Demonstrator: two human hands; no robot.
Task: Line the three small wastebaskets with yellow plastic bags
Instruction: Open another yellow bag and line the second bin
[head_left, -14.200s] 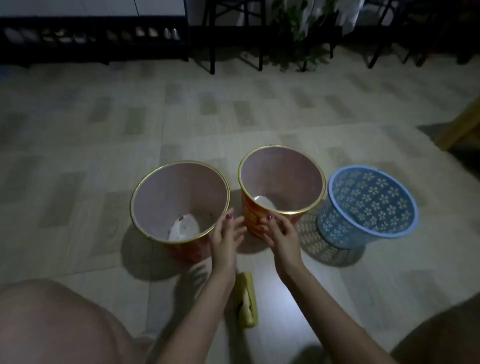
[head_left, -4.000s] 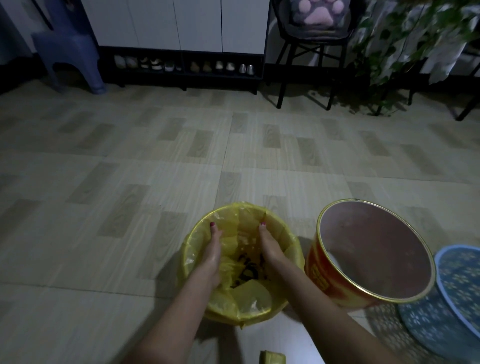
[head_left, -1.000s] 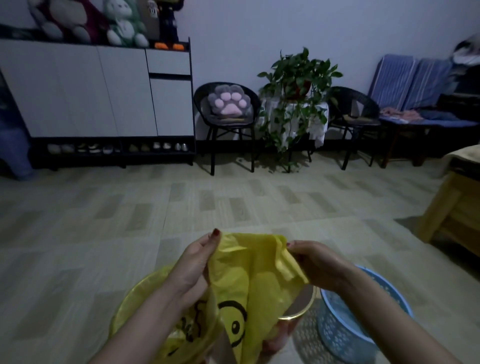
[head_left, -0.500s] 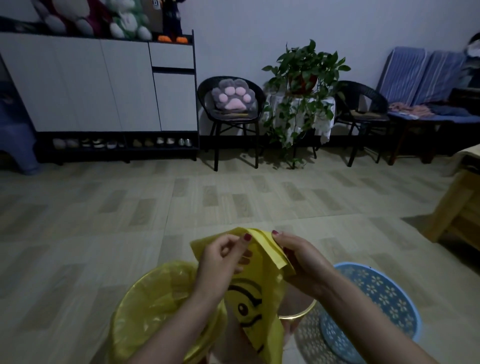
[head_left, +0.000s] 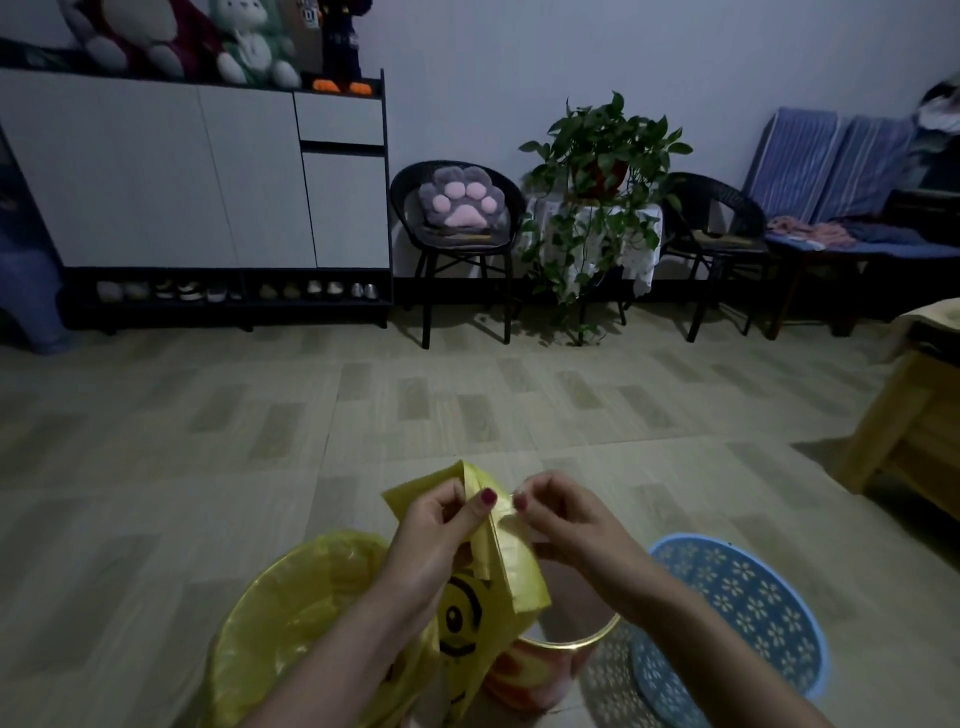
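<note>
A folded yellow plastic bag (head_left: 506, 577) with a black smiley print hangs in front of me, above the baskets. My left hand (head_left: 434, 540) pinches its top edge between thumb and fingers. My right hand (head_left: 569, 519) pinches the same edge just to the right. The left wastebasket (head_left: 291, 623) is lined with a yellow bag. The middle orange wastebasket (head_left: 566, 639) with a gold rim is bare inside and partly hidden by the bag. The blue flower-pattern wastebasket (head_left: 748, 608) stands unlined at the right.
Tiled floor (head_left: 363, 441) stretches ahead. A wooden piece of furniture (head_left: 914, 431) stands at the right. Along the far wall are a white cabinet (head_left: 197, 176) with a shoe shelf, a black chair (head_left: 460, 228) with a paw cushion, a potted plant (head_left: 597, 171) and a blue bench (head_left: 857, 208).
Both hands have drawn together at the bag's top edge, fingertips now pinching it close to each other. The bag hangs narrower than a second ago. The view has tilted slightly.
</note>
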